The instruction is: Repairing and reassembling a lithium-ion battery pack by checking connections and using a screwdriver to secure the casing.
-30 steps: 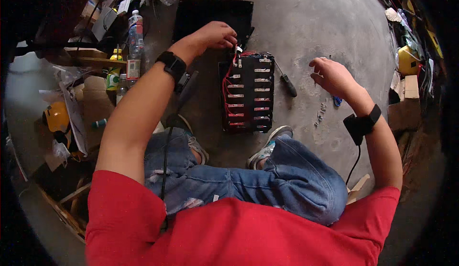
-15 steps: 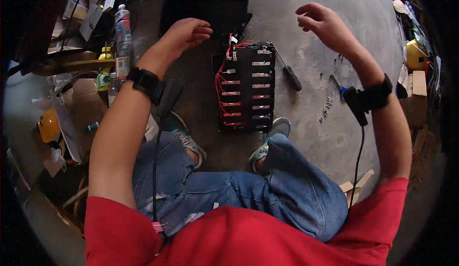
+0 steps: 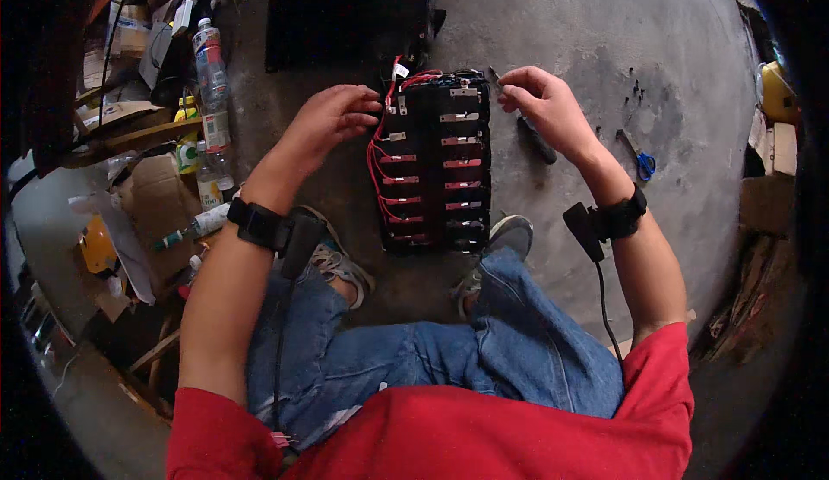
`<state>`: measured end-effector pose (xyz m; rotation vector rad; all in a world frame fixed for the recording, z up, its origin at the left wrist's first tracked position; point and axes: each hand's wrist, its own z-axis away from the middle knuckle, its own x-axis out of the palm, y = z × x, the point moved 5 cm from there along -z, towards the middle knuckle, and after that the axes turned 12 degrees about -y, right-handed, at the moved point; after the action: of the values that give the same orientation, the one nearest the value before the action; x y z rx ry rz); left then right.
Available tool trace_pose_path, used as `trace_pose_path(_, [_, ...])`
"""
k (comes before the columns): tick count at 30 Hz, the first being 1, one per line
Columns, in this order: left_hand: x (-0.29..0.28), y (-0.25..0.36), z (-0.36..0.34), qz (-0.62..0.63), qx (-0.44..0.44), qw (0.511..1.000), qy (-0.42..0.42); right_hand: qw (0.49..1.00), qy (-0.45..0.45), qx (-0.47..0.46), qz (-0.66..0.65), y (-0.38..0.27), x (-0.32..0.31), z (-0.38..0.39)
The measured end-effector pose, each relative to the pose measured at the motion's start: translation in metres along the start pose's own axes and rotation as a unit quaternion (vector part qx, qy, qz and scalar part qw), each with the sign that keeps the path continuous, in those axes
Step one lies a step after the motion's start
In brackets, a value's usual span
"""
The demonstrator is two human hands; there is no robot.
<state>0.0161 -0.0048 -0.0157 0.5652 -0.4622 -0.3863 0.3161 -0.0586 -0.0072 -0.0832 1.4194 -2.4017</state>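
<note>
A black battery pack (image 3: pixel 423 178) lies between my feet, with red wires along its left side and rows of metal tabs on top. My left hand (image 3: pixel 337 117) hangs beside the pack's upper left, fingers loosely bent and apart, holding nothing. Past the pack's upper right corner, my right hand (image 3: pixel 540 104) pinches the thin shaft of a screwdriver, whose dark handle (image 3: pixel 537 142) shows below the fingers. Blue-handled scissors (image 3: pixel 646 165) lie right of that hand, with small dark bits (image 3: pixel 635 91) scattered on the floor above them.
A large black panel (image 3: pixel 345 18) lies beyond the pack. Plastic bottles (image 3: pixel 211 74), cardboard (image 3: pixel 151 191) and a yellow object (image 3: pixel 99 247) crowd the left side. More boxes (image 3: pixel 768 199) and a yellow container (image 3: pixel 777 91) line the right edge of the grey concrete floor (image 3: pixel 604 22).
Both hands have come down toward the pack's sides. The left moved lower; the right, raised and apart from the screwdriver half a second ago, now has its fingers on the shaft.
</note>
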Motion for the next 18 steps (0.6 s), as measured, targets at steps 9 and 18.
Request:
trace_pose_path(9, [0.015, 0.004, -0.02, -0.001, 0.0, 1.0, -0.001, 0.996, -0.04, 0.024, 0.072, -0.013, -0.007, 0.022])
trace_pose_path(18, [0.013, 0.008, -0.032, -0.114, -0.023, 0.993, -0.007, 0.991, -0.071, 0.063, 0.098, 0.011, 0.007, 0.055])
